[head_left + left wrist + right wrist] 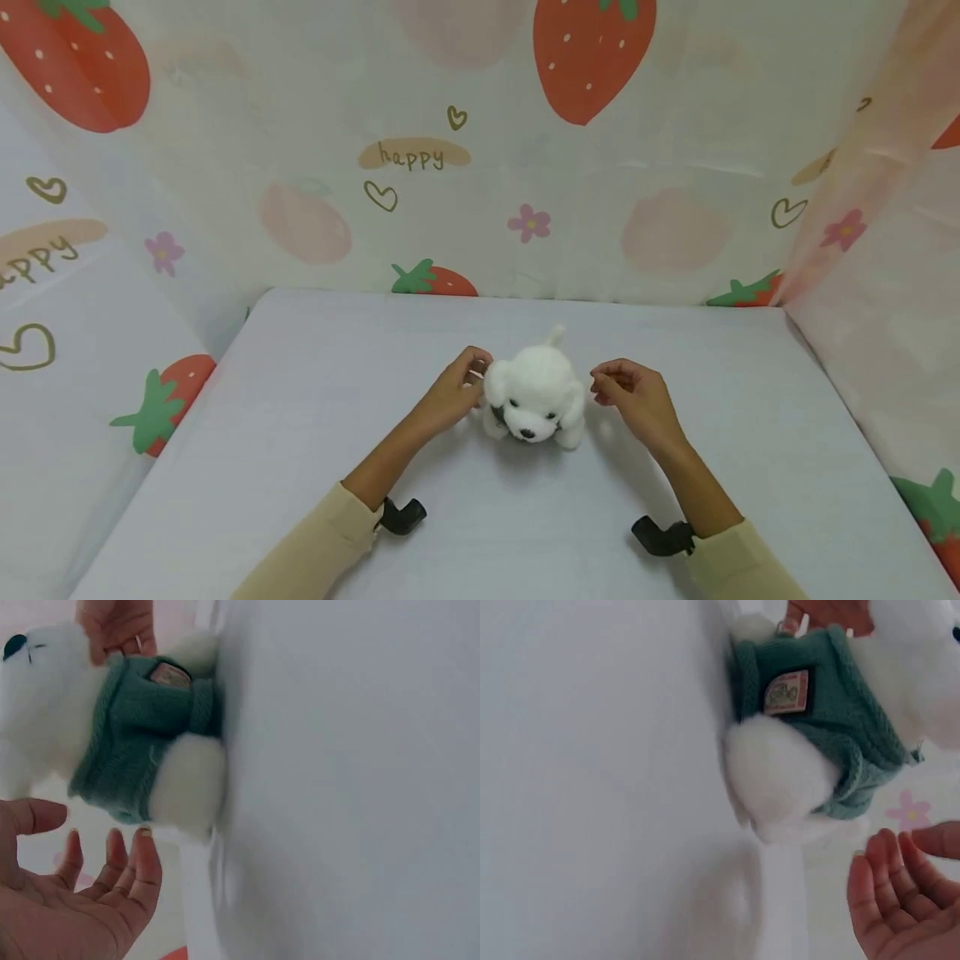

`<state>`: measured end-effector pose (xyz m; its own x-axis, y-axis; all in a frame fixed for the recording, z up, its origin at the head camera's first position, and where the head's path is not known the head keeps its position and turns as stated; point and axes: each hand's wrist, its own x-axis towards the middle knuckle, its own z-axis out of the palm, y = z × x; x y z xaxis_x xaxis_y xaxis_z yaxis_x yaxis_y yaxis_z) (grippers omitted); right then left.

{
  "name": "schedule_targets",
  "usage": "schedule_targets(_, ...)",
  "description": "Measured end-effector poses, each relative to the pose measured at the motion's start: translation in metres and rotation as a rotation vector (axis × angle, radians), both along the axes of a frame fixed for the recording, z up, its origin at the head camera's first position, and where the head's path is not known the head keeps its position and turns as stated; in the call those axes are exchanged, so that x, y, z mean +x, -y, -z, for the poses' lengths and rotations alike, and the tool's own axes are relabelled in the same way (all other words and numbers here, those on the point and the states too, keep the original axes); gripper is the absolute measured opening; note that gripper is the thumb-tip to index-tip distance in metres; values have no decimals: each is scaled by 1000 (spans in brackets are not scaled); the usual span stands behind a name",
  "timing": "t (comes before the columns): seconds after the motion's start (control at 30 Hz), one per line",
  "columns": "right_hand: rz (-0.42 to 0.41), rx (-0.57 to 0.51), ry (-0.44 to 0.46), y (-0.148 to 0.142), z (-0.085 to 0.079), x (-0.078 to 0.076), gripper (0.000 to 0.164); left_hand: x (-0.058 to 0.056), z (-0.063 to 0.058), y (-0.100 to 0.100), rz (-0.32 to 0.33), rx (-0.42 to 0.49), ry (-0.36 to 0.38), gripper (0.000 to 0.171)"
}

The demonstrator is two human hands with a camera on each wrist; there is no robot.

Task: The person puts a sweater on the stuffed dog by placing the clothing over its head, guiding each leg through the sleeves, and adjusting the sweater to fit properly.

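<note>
A white plush dog (534, 392) stands on the table, its face toward me and its tail up at the back. In the left wrist view its green knitted sweater (135, 727) shows, with a small patch on the front. My left hand (456, 387) is at the dog's left side in the head view, thumb and fingers spread and loosely bent, fingertips close to the sweater; contact is hard to tell. To the other side, a small gap separates my right hand (632, 396) from the dog. Its fingers (885, 877) are loosely bent, with nothing between them and the thumb.
The white-covered table (300, 358) runs back to a curtain (495, 183) printed with strawberries, hearts and flowers. More of this cloth hangs at both sides. A black wrist mount (402, 517) sits on my left wrist, and another mount (662, 536) on my right.
</note>
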<state>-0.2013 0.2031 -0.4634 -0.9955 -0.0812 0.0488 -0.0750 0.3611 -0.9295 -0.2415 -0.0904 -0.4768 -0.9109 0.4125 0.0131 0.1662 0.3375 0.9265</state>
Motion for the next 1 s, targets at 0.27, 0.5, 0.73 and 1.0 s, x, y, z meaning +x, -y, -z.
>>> schedule_targets(0.27,-205,261,-6,11,14,5,53,2,11,-2,192,-198,-36,65)
schedule_targets(0.5,-174,357,-98,25,21,1,45,3,9,-20,142,-329,-142,22)
schedule_targets(0.73,-159,511,-66,27,10,-2,26,3,2,-24,128,-539,-182,22)
schedule_targets(1.0,-300,543,-74,12,1,-4,16,1,-9,-19,234,-724,-182,31)
